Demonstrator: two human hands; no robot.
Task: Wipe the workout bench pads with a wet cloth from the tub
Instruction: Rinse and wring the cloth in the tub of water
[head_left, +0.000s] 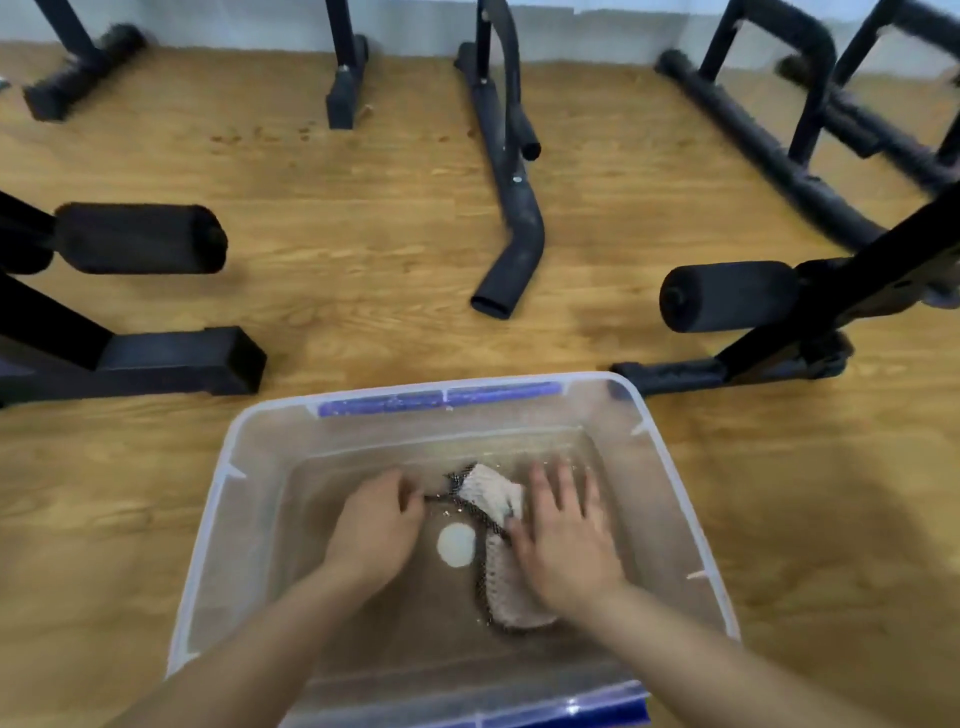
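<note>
A clear plastic tub (223, 499) with blue handle clips stands on the wooden floor in front of me, with shallow water in it. A white cloth with a dark netted edge (491, 493) lies soaked in the water. My left hand (376, 525) has its fingers curled round the cloth's left end. My right hand (563, 535) lies flat on the cloth's right part, fingers spread. A round white reflection (456, 544) shows on the water between my hands. Black foam roller pads (140, 238) (727, 296) stick out from bench frames on either side.
Black metal bench frames and feet (176, 361) (717, 371) stand on the wooden floor left, right and behind the tub. A bent black tube (511, 223) lies on the floor ahead. More frame legs (769, 150) line the wall at the back.
</note>
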